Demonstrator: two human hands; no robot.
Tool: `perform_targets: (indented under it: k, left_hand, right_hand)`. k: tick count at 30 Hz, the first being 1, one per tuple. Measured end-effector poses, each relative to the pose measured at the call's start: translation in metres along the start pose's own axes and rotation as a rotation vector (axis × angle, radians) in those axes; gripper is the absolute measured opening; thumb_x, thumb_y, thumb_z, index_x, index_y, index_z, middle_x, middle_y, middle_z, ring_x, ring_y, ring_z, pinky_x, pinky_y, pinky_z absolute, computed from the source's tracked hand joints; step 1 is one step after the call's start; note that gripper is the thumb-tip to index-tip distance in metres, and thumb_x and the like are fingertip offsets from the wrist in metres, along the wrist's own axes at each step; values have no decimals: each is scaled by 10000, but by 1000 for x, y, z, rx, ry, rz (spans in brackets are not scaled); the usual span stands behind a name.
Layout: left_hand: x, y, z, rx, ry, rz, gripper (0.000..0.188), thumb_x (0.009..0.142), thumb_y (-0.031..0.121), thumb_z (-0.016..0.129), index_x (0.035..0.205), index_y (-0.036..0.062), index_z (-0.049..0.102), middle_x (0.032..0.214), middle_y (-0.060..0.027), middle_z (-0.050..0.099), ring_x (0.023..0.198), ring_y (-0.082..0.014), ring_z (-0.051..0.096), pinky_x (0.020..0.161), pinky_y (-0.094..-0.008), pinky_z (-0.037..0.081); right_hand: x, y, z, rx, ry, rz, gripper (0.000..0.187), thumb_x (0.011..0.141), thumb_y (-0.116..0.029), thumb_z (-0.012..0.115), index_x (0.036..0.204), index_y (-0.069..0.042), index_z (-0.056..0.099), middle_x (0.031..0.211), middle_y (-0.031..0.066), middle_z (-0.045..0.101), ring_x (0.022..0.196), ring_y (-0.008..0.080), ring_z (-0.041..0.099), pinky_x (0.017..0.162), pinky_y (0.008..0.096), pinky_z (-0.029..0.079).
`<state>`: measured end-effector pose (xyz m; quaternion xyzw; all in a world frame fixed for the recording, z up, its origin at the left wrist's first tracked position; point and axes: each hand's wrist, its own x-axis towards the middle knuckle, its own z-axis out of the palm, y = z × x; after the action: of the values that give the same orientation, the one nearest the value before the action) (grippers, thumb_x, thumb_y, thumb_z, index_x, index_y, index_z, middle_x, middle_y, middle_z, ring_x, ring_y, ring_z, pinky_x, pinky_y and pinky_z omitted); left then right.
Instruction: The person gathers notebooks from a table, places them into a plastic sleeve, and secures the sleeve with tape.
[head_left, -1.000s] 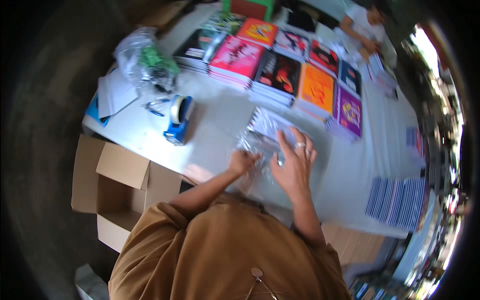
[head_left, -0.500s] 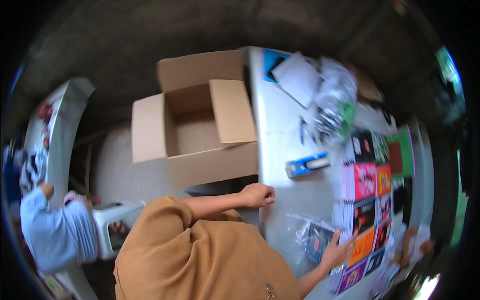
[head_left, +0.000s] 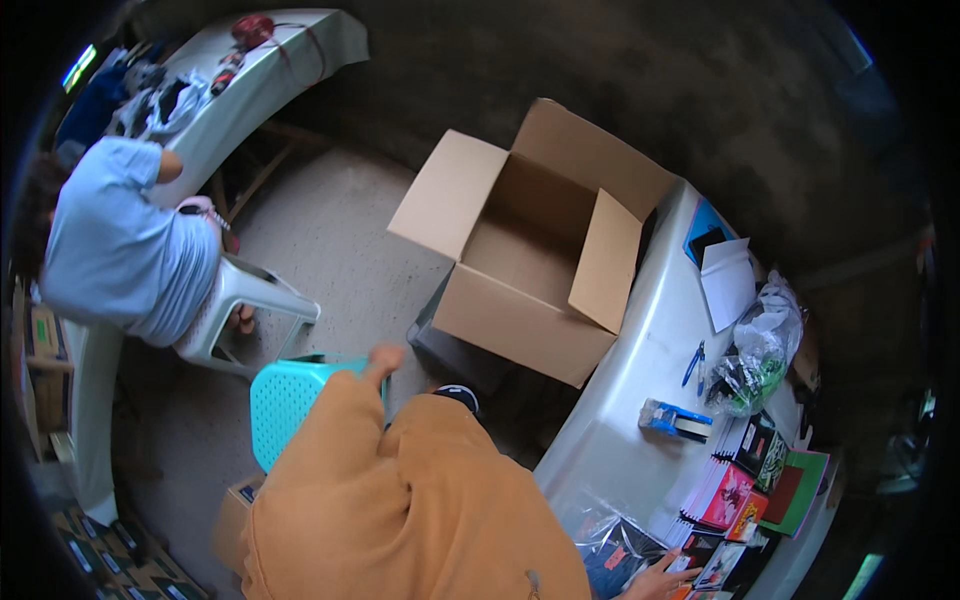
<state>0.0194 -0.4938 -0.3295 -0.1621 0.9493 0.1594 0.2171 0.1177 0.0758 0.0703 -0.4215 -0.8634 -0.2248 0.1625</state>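
Note:
My left hand [head_left: 385, 360] hangs low by the edge of a teal plastic stool [head_left: 290, 410]. Motion blurs its fingers, so whether it grips the stool does not show. At the lower right, my right hand [head_left: 655, 582] is partly cut off by the frame, its fingers spread over rows of spiral notebooks [head_left: 730, 497]. A dark blue item in clear plastic [head_left: 612, 560] lies beside that hand on the white table [head_left: 625, 400]. Farther up the table are a blue tape dispenser [head_left: 675, 420] and pens [head_left: 693, 365].
A large open cardboard box [head_left: 525, 325] stands left of the table. Crumpled clear plastic [head_left: 770, 330] and white paper [head_left: 728, 285] lie at the table's far end. On the left, a person in light blue [head_left: 130, 240] sits on a white stool [head_left: 250, 305] by another table [head_left: 250, 90].
My view has swung left, bringing the teal stool into sight. My left hand has moved from the table's edge down to the stool; my right hand stays over the notebooks.

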Motion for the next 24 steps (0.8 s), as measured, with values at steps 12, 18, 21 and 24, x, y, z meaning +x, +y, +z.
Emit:
perform_targets:
  k: [12,18,21,24]
  left_hand:
    - [-165,61,-28,-455,-257,16,342,817,345,545,917,39,660,959,-154,649,893,-307,615,812,-392,468]
    - [-275,294,-112,-551,-993,1097,650,852,477,556,1294,19,424,1254,-143,510,1158,-254,481,988,-363,353]
    - [-297,370,-122,-1208,-1047,1115,797,808,487,614,1366,19,289,1321,-128,417,1197,-241,422,994,-362,339]
    - [-310,418,-185,-1595,-1115,1216,784,750,371,707,1325,11,314,1169,-77,524,1094,-180,490,955,-318,377]
  right_hand:
    - [-1,55,21,709,-178,-55,695,645,-204,792,1202,44,458,1155,206,534,1074,339,502,954,376,364]
    - [-40,96,-76,1781,80,300,567,780,-191,718,1218,31,434,1175,147,519,1032,231,526,922,340,416]
    - [-67,107,-82,2113,95,306,495,819,-201,670,1219,12,472,1199,124,534,1027,232,545,906,351,435]
    - [-98,104,-84,1718,223,-48,606,793,-240,683,1273,11,412,1294,137,445,1160,264,441,1002,375,334]
